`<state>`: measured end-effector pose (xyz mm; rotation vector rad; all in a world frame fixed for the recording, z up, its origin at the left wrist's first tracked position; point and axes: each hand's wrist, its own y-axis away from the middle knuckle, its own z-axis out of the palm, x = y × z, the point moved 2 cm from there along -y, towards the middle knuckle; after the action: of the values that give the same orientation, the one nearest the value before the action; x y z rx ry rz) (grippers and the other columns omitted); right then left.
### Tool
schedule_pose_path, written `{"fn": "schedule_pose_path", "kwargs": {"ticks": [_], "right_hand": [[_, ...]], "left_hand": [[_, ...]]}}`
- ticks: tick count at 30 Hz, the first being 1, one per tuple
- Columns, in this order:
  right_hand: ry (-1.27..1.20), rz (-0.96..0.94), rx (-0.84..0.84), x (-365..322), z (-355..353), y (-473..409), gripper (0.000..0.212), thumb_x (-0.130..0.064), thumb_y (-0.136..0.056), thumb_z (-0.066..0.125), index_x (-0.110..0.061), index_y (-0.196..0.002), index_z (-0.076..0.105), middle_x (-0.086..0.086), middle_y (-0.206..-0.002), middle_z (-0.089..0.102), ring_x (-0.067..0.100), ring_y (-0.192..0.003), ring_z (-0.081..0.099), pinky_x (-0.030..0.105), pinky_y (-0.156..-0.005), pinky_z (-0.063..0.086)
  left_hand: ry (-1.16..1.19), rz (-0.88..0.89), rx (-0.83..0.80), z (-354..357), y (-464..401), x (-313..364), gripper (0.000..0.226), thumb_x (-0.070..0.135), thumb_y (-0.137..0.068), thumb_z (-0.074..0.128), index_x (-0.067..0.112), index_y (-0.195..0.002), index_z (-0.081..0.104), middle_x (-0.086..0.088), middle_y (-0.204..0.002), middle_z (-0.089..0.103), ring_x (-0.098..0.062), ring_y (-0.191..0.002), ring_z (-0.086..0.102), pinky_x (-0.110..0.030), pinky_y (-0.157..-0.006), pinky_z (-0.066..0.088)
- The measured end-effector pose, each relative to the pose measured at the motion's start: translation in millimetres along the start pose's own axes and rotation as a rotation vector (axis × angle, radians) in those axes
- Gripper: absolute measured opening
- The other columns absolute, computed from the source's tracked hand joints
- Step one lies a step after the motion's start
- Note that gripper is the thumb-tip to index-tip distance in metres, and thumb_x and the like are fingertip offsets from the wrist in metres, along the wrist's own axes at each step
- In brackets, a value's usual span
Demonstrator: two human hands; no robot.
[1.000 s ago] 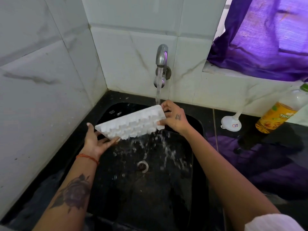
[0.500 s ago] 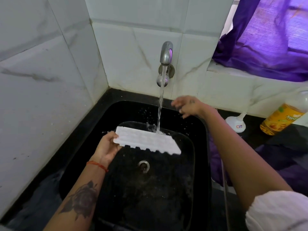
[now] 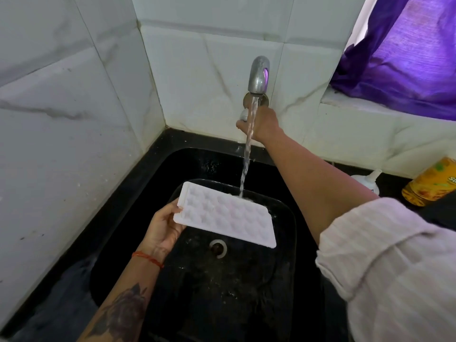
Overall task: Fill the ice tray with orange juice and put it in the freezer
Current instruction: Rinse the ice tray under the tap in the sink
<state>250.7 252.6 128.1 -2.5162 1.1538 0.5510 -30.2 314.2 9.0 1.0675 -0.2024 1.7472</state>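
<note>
- Sink, black and deep, fills the middle of the view, set into a white-tiled corner; every place below is given relative to it.
- Curtain, purple, hangs above and to the right of the sink.
- Ice tray, white, is held level over the sink basin just above the drain, hollows facing up. One second ago both hands held it tilted and water spilled off it; now only one hand carries it.
- Left hand, over the sink's left side, grips the tray's left end, thumb on top and fingers beneath.
- Right hand has left the tray and reached to the wall behind the sink, closing round the tap knob; how firmly it grips cannot be told.
- Tap, on the wall above the sink's back edge, is running, the stream landing on the tray's far edge.
- Bottle of orange liquid lies on the counter right of the sink, partly cut off by the frame.
- Judgement: rinsing looks finished and the water is about to be shut off; filling with juice has not begun.
</note>
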Motion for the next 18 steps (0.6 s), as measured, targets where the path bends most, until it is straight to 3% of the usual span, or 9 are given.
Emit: {"fn": "schedule_pose_path", "kwargs": {"ticks": [1,3,5,7,10,13,16,18], "right_hand": [[-0.062,0.017,0.012,3,2,-1,0.017,-0.032,-0.081,0.057,-0.030,-0.090,0.043,0.008,-0.091,0.056,0.024,-0.081,0.058,0.027,-0.062,0.044],[-0.214,0.061,0.048,6,3,1,0.036,-0.035,-0.081,0.060,-0.021,-0.112,0.048,0.010,-0.103,0.060,0.026,-0.087,0.062,0.032,-0.074,0.053],[-0.299,0.129,0.039,6,-2,5,0.058,-0.036,-0.084,0.063,-0.014,-0.132,0.041,0.007,-0.107,0.059,0.028,-0.086,0.064,0.029,-0.067,0.059],[-0.390,0.153,-0.037,5,-12,17,0.061,-0.036,-0.089,0.061,-0.020,-0.140,0.033,0.005,-0.111,0.054,0.026,-0.083,0.063,0.021,-0.059,0.058],[-0.421,0.177,-0.215,16,-21,51,0.064,-0.042,-0.094,0.052,-0.036,-0.147,0.016,0.013,-0.126,0.053,0.033,-0.096,0.063,0.038,-0.074,0.055],[-0.349,0.377,-0.372,44,-8,102,0.072,-0.048,-0.089,0.058,-0.027,-0.147,0.021,0.016,-0.140,0.044,0.037,-0.113,0.055,0.042,-0.079,0.052],[-0.491,0.572,-0.588,67,11,161,0.085,-0.034,-0.084,0.070,-0.013,-0.149,0.019,0.021,-0.138,0.046,0.040,-0.113,0.056,0.048,-0.085,0.053],[-0.571,0.630,-0.553,79,16,187,0.083,-0.016,-0.083,0.073,-0.008,-0.147,0.022,0.023,-0.125,0.055,0.036,-0.102,0.060,0.048,-0.081,0.054]], "left_hand": [[0.016,0.007,-0.010,-1,0,0,0.039,0.005,-0.074,0.043,0.002,-0.105,0.068,-0.014,-0.098,0.072,-0.022,-0.085,0.071,-0.032,-0.071,0.059],[0.025,0.014,-0.009,0,1,2,0.040,0.004,-0.074,0.041,0.004,-0.100,0.071,-0.014,-0.099,0.072,-0.022,-0.085,0.071,-0.031,-0.071,0.059],[0.039,0.017,-0.011,1,3,3,0.041,0.003,-0.076,0.038,0.005,-0.100,0.072,-0.015,-0.101,0.072,-0.023,-0.088,0.071,-0.032,-0.073,0.059],[0.077,0.022,0.009,2,6,3,0.046,-0.001,-0.082,0.031,0.006,-0.090,0.076,-0.012,-0.096,0.073,-0.021,-0.084,0.072,-0.031,-0.069,0.060],[0.123,0.027,0.040,2,8,4,0.054,-0.001,-0.085,0.025,0.007,-0.080,0.078,-0.009,-0.090,0.074,-0.019,-0.079,0.073,-0.030,-0.062,0.059],[0.145,0.035,0.050,3,10,3,0.052,-0.001,-0.084,0.027,0.008,-0.085,0.078,-0.009,-0.096,0.074,-0.021,-0.084,0.072,-0.033,-0.067,0.060],[0.151,0.021,0.048,5,15,-2,0.053,-0.003,-0.084,0.026,0.009,-0.085,0.078,-0.008,-0.095,0.074,-0.022,-0.084,0.072,-0.035,-0.067,0.060],[0.131,-0.002,0.030,7,19,-7,0.054,-0.002,-0.083,0.026,0.011,-0.090,0.078,-0.008,-0.098,0.074,-0.023,-0.087,0.072,-0.036,-0.070,0.060]]}}
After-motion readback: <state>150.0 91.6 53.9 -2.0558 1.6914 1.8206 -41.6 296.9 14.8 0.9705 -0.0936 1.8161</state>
